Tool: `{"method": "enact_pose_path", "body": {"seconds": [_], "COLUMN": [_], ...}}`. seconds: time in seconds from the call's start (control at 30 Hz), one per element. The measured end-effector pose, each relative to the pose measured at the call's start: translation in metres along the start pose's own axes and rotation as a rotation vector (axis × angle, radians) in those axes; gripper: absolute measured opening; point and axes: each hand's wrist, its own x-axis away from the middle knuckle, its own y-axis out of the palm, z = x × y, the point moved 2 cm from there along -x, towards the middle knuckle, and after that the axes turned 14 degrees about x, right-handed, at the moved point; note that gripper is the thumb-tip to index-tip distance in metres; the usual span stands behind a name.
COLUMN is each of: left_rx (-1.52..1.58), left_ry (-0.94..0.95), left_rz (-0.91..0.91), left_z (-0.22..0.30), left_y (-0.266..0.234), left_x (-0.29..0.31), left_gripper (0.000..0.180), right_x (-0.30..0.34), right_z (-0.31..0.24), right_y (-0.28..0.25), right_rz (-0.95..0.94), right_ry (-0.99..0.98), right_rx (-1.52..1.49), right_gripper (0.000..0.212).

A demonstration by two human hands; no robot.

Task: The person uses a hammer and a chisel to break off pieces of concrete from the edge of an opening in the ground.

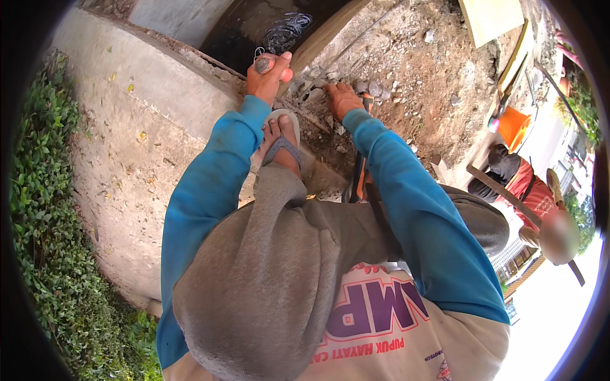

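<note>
My left hand (pixel 267 75) is closed round a short tool with an orange-red grip (pixel 286 75) and a round grey end; its far end is hidden. This hand sits at the edge of a dark pit of water (pixel 254 28), where ripples show. To the right, my right hand (pixel 345 100) lies over the broken rubble (pixel 311 95) with its fingers bent down and slightly apart, holding nothing that I can see. An orange and black tool (pixel 361 168) lies just below the right wrist, partly hidden by the sleeve and leg. My sandalled foot (pixel 279 140) is planted between the hands.
A concrete wall top (pixel 159 70) runs along the left, with green plants (pixel 51 222) beyond it. At right are loose soil, a yellowish board (pixel 492 19), an orange bucket (pixel 513 127) and another person (pixel 530 197) in red by a wooden bar.
</note>
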Motion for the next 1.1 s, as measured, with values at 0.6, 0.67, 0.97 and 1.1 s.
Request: {"method": "enact_pose_path", "body": {"seconds": [0.6,0.67,0.97,1.1], "left_rx": [0.11,0.118,0.168,0.166], "left_ry": [-0.036,-0.018,-0.087,-0.154], "left_rz": [0.135,0.134,0.077,0.096], "left_z": [-0.011,-0.013,-0.018,-0.019], "left_y": [-0.019,-0.019,-0.018,-0.02], "left_x": [0.006,0.005,0.001,0.0], "left_gripper": [0.031,0.03,0.033,0.034], "right_x": [0.017,0.018,-0.013,-0.021], "right_z": [0.005,-0.009,-0.037,-0.025], "right_y": [-0.002,-0.008,-0.011,-0.017], "right_rz": [0.086,0.186,0.186,0.134], "right_ry": [0.182,0.042,0.103,0.046], "right_rx": [-0.188,-0.163,-0.099,-0.068], "right_gripper": [0.037,0.043,0.039,0.043]}}
